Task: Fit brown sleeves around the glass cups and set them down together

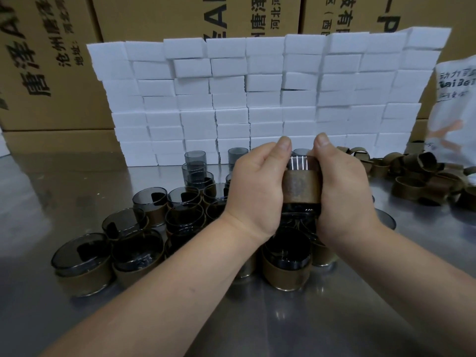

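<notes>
Left grip (255,191) and right grip (345,191) curl inward together, thumbs raised.

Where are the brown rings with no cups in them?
In the head view, the loose brown sleeves lie heaped on the right of the metal table, beside the white bag.

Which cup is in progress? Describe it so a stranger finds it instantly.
Before the wall of white blocks, sleeved cups crowd the steel table. Above them, the left hand and right hand grip one cup. It alone is lifted, brown sleeve round its middle.
</notes>
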The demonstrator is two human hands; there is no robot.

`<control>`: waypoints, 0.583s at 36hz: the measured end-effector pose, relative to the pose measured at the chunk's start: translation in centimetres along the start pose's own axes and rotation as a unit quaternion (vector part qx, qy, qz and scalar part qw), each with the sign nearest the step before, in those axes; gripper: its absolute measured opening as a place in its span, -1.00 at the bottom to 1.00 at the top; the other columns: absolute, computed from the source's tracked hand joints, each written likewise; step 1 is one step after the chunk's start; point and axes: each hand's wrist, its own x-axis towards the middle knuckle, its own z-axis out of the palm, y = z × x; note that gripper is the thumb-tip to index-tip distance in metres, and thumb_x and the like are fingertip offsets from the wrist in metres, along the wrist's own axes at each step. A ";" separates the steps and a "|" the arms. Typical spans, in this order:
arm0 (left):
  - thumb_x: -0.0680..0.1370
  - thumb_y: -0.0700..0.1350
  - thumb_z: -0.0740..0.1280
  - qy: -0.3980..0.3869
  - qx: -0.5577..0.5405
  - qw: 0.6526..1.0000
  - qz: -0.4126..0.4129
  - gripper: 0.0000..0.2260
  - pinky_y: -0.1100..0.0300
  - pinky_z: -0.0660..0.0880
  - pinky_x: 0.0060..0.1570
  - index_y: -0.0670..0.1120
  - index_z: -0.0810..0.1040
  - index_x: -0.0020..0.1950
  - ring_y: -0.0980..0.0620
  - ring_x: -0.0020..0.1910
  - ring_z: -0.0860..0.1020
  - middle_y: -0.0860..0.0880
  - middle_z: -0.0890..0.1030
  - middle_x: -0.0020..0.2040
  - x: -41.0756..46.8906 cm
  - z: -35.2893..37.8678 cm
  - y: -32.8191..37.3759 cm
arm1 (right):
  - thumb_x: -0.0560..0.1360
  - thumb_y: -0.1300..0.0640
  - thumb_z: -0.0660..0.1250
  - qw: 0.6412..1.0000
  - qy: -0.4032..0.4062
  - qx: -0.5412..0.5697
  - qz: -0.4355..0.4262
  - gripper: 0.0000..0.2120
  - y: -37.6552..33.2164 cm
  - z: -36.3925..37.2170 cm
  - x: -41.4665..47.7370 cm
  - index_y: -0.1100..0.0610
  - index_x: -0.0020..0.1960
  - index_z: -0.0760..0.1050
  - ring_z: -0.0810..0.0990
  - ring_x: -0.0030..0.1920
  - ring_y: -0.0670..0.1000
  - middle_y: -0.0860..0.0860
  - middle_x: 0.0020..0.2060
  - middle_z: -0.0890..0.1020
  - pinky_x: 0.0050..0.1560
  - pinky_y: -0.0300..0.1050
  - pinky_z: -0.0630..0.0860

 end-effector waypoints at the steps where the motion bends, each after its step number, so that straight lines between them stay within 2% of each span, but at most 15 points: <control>1: 0.47 -0.02 0.23 -0.001 0.000 1.000 -0.002 -0.66 0.16 0.22 -0.38 0.05 0.36 -0.52 0.06 -0.41 0.27 0.07 0.31 -0.48 0.0 0.0 0.0 | 0.44 -0.04 0.17 1.000 0.002 0.000 -0.001 -0.64 0.0 0.0 0.0 0.00 -0.50 0.25 0.27 -0.53 -0.13 -0.12 -0.58 0.30 -0.50 -0.31 0.25; 3: 0.47 -0.02 0.23 0.000 -0.004 1.000 -0.007 -0.67 0.14 0.21 -0.37 0.05 0.35 -0.52 0.05 -0.41 0.26 0.06 0.30 -0.47 0.1 0.0 0.1 | 0.45 -0.04 0.16 1.000 0.005 -0.007 -0.005 -0.62 -0.2 0.1 -0.1 -0.01 -0.53 0.26 0.26 -0.54 -0.15 -0.14 -0.59 0.29 -0.52 -0.34 0.24; 6: 0.48 -0.02 0.22 -0.007 -0.006 1.000 -0.007 -0.64 0.20 0.22 -0.41 0.06 0.35 -0.53 0.11 -0.45 0.27 0.12 0.30 -0.50 0.1 0.0 0.2 | 0.44 -0.05 0.16 1.000 0.011 -0.014 -0.011 -0.68 -0.3 0.1 0.0 0.07 -0.43 0.27 0.25 -0.52 -0.12 -0.10 -0.57 0.28 -0.51 -0.29 0.22; 9: 0.47 -0.02 0.22 -0.004 -0.009 1.000 -0.005 -0.64 0.21 0.23 -0.42 0.05 0.36 -0.54 0.11 -0.46 0.27 0.13 0.30 -0.51 0.0 0.1 0.4 | 0.44 -0.04 0.16 1.000 0.011 -0.008 -0.013 -0.68 -0.5 0.1 -0.2 0.07 -0.42 0.24 0.24 -0.51 -0.12 -0.11 -0.57 0.28 -0.49 -0.27 0.22; 13: 0.45 -0.04 0.24 0.000 -0.026 1.000 -0.014 -0.67 0.15 0.19 -0.38 0.04 0.31 -0.53 0.04 -0.42 0.24 0.06 0.26 -0.49 -0.1 0.4 0.6 | 0.51 0.01 0.16 0.999 0.022 -0.023 -0.024 -0.64 -0.9 0.1 -0.4 0.10 -0.41 0.23 0.24 -0.54 -0.14 -0.13 -0.59 0.27 -0.53 -0.32 0.22; 17: 0.43 -0.05 0.25 0.004 -0.032 0.999 -0.014 -0.67 0.15 0.18 -0.38 0.05 0.29 -0.52 0.02 -0.41 0.22 0.03 0.24 -0.48 0.0 0.6 0.9 | 0.47 -0.05 0.15 0.999 0.034 -0.029 -0.011 -0.66 -1.3 0.2 -0.3 0.08 -0.40 0.24 0.24 -0.51 -0.11 -0.10 -0.57 0.27 -0.51 -0.28 0.22; 21: 0.44 -0.04 0.25 0.001 -0.039 0.999 -0.016 -0.65 0.21 0.20 -0.44 0.04 0.30 -0.56 0.10 -0.48 0.24 0.09 0.25 -0.52 -0.1 0.7 1.2 | 0.56 -0.01 0.12 0.998 0.039 -0.050 -0.019 -0.62 -1.5 0.4 -0.5 0.20 -0.34 0.32 0.24 -0.51 -0.10 -0.09 -0.55 0.27 -0.52 -0.27 0.21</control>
